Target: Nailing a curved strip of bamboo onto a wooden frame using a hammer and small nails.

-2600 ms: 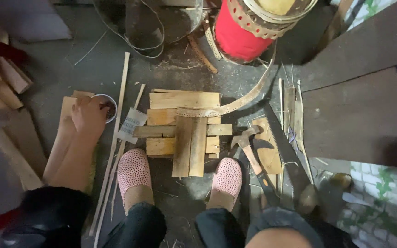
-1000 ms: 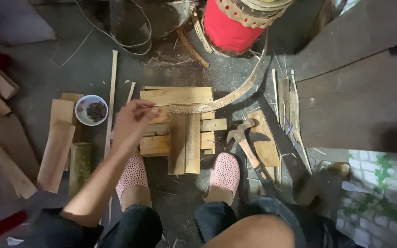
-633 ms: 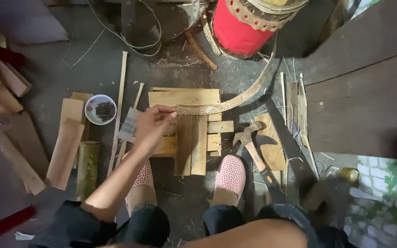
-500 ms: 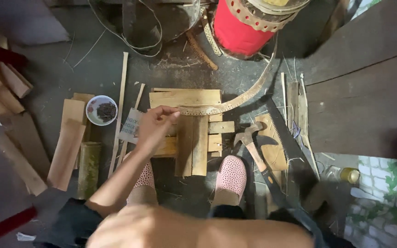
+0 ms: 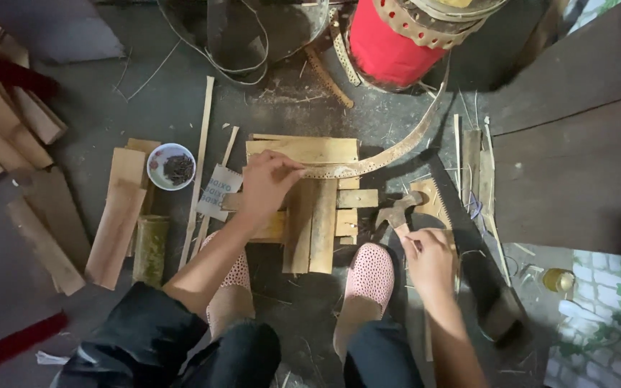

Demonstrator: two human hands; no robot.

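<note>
Dark grey concrete floor [image 5: 95, 108] littered with splinters, wooden offcuts far left of the fingers. Small white bowl of dark nails [image 5: 171, 166] just left of the left hand [image 5: 266, 188], whose fingers are pinched shut on the end of a long curved perforated pale strip [image 5: 389, 154]; the strip runs right and up toward a red cylindrical drum [image 5: 397, 47]. It lies on stacked pale bamboo slats [image 5: 310, 208]. Right hand [image 5: 429, 260] fingers curled around a wooden-handled hammer [image 5: 397, 214], head pointing up-left, handle down-right.
</note>
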